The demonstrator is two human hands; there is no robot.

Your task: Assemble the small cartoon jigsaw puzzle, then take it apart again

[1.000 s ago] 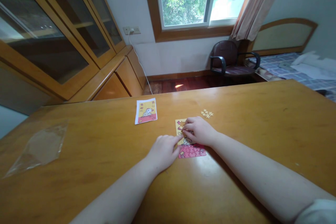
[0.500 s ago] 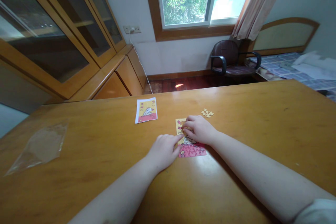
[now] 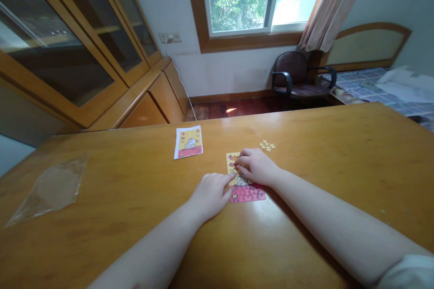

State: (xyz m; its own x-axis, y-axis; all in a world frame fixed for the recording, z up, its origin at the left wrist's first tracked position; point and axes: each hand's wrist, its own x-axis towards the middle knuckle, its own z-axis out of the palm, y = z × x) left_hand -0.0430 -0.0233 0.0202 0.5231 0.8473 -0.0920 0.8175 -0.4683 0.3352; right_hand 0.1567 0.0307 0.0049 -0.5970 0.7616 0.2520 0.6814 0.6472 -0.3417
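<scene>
A jigsaw puzzle lies on the wooden table in front of me, pink along its near part and yellow farther up, with a white cartoon animal. My left hand rests at its left edge, index finger stretched onto the puzzle and thumb apart near the pink part. Over the upper right of the puzzle is my right hand, fingers bent down with the tips at the yellow part. Whatever is under those fingertips is hidden. Several loose puzzle pieces, pale side up, lie just beyond my right hand.
A picture card with the same design lies farther left on the table. A clear plastic bag is at the far left. Beyond the table stand a cabinet, an armchair and a bed.
Both hands stay at nearly the same spots on the puzzle. The whole view has shifted very slightly; the loose pieces and the card lie as before.
</scene>
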